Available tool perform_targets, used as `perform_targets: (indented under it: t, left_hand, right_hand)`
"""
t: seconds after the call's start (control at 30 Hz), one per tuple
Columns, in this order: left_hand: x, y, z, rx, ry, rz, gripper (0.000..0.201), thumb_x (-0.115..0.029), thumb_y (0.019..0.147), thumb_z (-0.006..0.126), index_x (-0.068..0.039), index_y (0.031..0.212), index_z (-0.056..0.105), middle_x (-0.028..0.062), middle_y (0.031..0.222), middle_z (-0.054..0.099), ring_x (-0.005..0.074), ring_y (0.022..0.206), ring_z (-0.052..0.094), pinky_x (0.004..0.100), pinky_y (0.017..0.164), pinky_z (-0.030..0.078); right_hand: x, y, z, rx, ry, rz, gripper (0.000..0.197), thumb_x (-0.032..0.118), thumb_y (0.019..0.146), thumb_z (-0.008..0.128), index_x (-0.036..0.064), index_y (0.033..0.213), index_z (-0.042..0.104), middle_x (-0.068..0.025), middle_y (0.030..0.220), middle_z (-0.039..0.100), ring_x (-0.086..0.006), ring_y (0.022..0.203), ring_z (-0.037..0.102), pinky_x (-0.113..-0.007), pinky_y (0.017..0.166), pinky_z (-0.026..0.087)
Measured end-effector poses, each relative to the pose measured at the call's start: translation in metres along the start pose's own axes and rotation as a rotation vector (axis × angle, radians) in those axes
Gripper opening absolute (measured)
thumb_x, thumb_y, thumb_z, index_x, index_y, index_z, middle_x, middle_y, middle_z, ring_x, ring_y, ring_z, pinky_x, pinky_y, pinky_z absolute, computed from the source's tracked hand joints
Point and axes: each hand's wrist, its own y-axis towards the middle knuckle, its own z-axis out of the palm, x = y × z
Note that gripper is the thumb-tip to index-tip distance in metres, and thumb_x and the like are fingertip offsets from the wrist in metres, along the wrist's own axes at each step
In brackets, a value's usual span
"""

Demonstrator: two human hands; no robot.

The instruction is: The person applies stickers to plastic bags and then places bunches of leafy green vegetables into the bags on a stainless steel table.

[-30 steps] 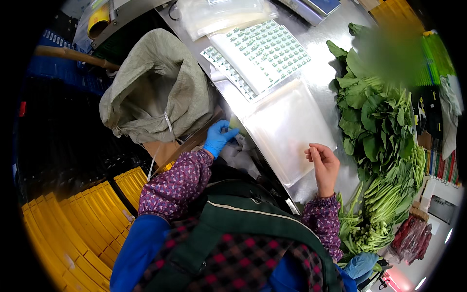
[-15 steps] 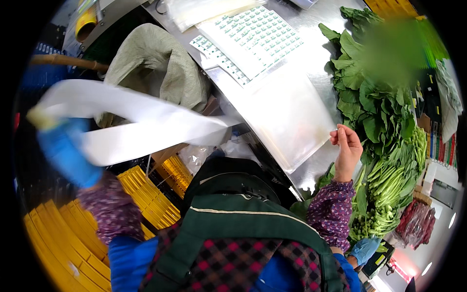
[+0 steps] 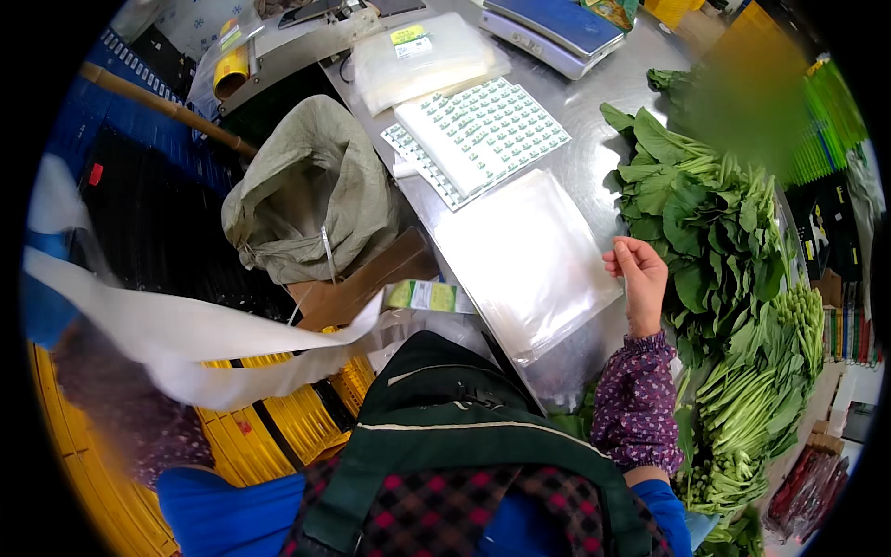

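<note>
At the far left edge my left hand (image 3: 48, 292), in a blue glove, is blurred by motion. From it trails a long white paper strip (image 3: 232, 325), which curves toward the middle and has a green and yellow label (image 3: 422, 295) near its far end. My bare right hand (image 3: 640, 283) is closed in a pinch at the right edge of a stack of clear plastic bags (image 3: 538, 265) on the metal table. Whatever lies between its fingertips is too small to make out. Sheets of small green-printed stickers (image 3: 492, 135) lie just beyond the bags.
Leafy green vegetables (image 3: 733, 371) are piled along the table's right side. A blue-topped scale (image 3: 557, 32) and more packed clear bags (image 3: 422, 60) stand at the back. An open woven sack (image 3: 311, 190) is left of the table. Yellow crates (image 3: 297, 427) stand at lower left.
My left hand has swung further out to the left edge, drawing the white strip with it; the label on it now shows. The view has shifted, and my right hand stays pinched by the bags.
</note>
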Motion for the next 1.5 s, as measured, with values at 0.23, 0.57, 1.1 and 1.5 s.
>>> perform_targets:
  t: [0.23, 0.57, 1.1, 1.5]
  left_hand:
    - [-0.065, -0.208, 0.152, 1.136, -0.597, -0.429, 0.015, -0.007, 0.066, 0.076, -0.006, 0.077, 0.066, 0.0068, 0.110, 0.051, 0.0198, 0.104, 0.051, 0.0324, 0.088, 0.044]
    - [-0.057, -0.241, 0.188, 1.146, -0.656, -0.271, 0.016, -0.001, 0.067, 0.076, -0.004, 0.075, 0.063, 0.0069, 0.105, 0.049, 0.0180, 0.096, 0.050, 0.0291, 0.084, 0.041]
    - [-0.019, -0.317, 0.222, 0.942, -0.474, -1.223, 0.012, -0.012, 0.083, 0.065, -0.002, 0.088, 0.063, -0.0024, 0.073, 0.057, 0.0045, 0.069, 0.054, 0.0186, 0.061, 0.043]
    - [0.018, -0.304, 0.304, 0.806, -0.467, -1.403, 0.059, -0.010, 0.078, 0.071, 0.013, 0.122, 0.040, 0.0160, 0.100, 0.062, 0.0202, 0.087, 0.063, 0.0281, 0.075, 0.053]
  right_hand:
    - [-0.010, -0.009, 0.015, 0.014, 0.004, 0.077, 0.015, 0.009, 0.090, 0.057, -0.0014, 0.098, 0.063, -0.0054, 0.077, 0.065, -0.0090, 0.063, 0.058, -0.021, 0.060, 0.046]
    - [-0.027, 0.010, 0.016, 0.006, -0.496, -0.125, 0.015, 0.007, 0.083, 0.063, -0.0008, 0.095, 0.066, -0.0066, 0.081, 0.068, -0.0087, 0.071, 0.061, -0.022, 0.065, 0.048]
    - [-0.036, 0.246, 0.123, 0.142, -0.855, -0.434, 0.050, 0.031, 0.071, 0.072, -0.0027, 0.106, 0.059, -0.0155, 0.096, 0.065, -0.0288, 0.087, 0.063, -0.037, 0.079, 0.049]
    - [-0.007, 0.273, 0.174, 0.349, -1.262, 0.053, 0.056, 0.038, 0.061, 0.081, -0.0040, 0.093, 0.064, -0.0208, 0.098, 0.064, -0.0310, 0.095, 0.062, -0.037, 0.082, 0.050]
